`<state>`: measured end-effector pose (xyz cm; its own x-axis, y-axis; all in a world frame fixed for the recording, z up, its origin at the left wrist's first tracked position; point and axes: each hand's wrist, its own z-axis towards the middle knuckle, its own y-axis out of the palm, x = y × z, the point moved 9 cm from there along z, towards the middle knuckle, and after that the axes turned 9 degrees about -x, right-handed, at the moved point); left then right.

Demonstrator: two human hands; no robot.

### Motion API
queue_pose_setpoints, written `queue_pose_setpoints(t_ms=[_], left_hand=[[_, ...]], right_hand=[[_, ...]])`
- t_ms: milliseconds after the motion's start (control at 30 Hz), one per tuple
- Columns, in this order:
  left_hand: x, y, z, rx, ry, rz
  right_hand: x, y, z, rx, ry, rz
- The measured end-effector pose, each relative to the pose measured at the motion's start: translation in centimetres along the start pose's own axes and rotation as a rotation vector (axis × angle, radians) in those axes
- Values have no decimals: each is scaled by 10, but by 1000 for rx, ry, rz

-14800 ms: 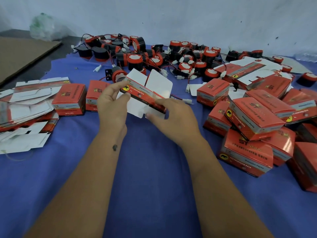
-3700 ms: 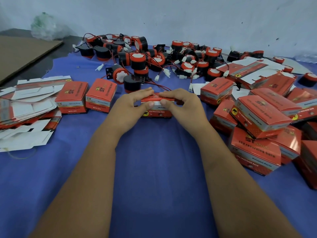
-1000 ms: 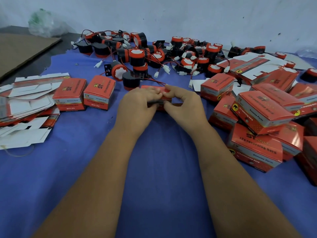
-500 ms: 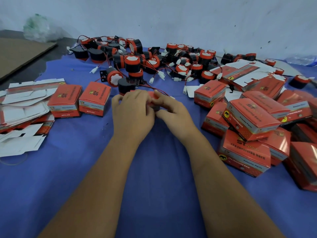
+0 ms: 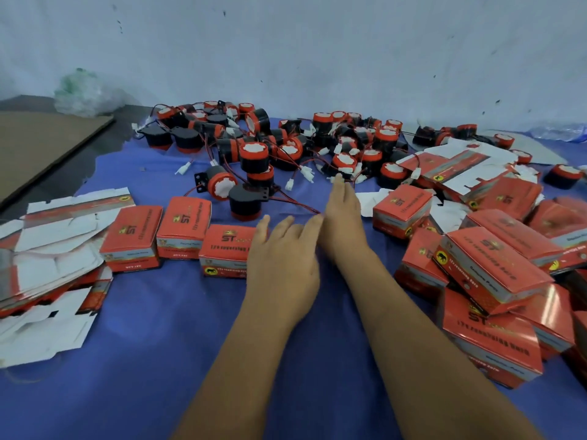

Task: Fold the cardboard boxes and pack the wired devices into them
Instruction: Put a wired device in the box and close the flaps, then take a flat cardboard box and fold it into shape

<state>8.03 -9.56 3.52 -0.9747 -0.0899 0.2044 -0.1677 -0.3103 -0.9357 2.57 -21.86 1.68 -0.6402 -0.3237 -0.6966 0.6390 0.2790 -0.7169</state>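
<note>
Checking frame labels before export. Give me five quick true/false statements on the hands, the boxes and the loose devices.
1. Both hands are open and hold nothing. True: left hand and right hand have straight fingers.
2. The newest closed box stands in a row with two other closed boxes. True.
3. The flat unfolded boxes lie at the right. False: they are stacked at the left edge.
4. The right hand grips a wired device. False: it reaches towards the pile of devices and holds none.
5. The table cover is red. False: it is blue.

Three closed boxes [image 5: 184,230] at left; perhaps thirty devices [image 5: 254,157].
</note>
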Motion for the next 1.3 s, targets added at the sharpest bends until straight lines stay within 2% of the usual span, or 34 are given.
queue_pose_setpoints(t_ms=[67, 133, 233, 267, 333, 400, 467, 533, 600, 667, 700, 767, 833, 867, 933, 967, 1033, 1100, 1133, 1200, 1300], left_hand=[[-17, -3, 2, 15, -75, 60], [-28, -9, 2, 55, -136, 67], [-45, -10, -1, 28, -292, 58], [-51, -9, -3, -3, -358, 68], [-64, -6, -8, -43, -470, 98], [-70, -12, -10, 7, -510, 60], [-59, -24, -9, 165, -387, -48], [-36, -30, -8, 286, -152, -207], [-23, -18, -6, 199, -33, -472], [-16, 8, -4, -43, -3, -672], [-15, 23, -4, -165, -19, -662], [-18, 35, -2, -261, -60, -365], [-30, 25, -2, -176, -178, -68], [-41, 18, -5, -123, -284, -2], [-64, 3, -12, -27, -462, -2], [-71, -6, -15, 39, -490, -16], [-65, -28, -18, 217, -419, -42], [-45, -39, -19, 299, -284, -71], [-38, -36, -17, 261, -261, -105], [-38, -16, -15, 94, -338, -147], [-40, 3, -16, -60, -403, -73]], right_hand=[[7, -10, 14, 76, 104, -398], [17, -24, 19, 121, 223, -592], [45, -32, 21, 15, 444, -635], [50, -31, 19, -27, 465, -645], [42, -23, 15, -49, 339, -619], [17, -8, 5, -44, 75, -475], [-3, 4, -14, -75, -94, -212], [-15, 6, -28, -35, -203, -87], [-14, -1, -34, 53, -216, -219], [7, -2, -33, 30, -46, -346], [19, -3, -34, -9, 57, -382], [32, -4, -37, -42, 149, -409], [30, -4, -43, -21, 114, -408], [27, -4, -46, -15, 89, -401], [22, -5, -51, -4, 48, -331], [20, -6, -54, 0, 26, -270], [18, -12, -61, 47, -15, -118], [17, -21, -66, 142, -32, -16], [15, -25, -70, 195, -36, -25], [11, -28, -72, 240, -15, -186], [10, -16, -68, 137, 67, -486]])
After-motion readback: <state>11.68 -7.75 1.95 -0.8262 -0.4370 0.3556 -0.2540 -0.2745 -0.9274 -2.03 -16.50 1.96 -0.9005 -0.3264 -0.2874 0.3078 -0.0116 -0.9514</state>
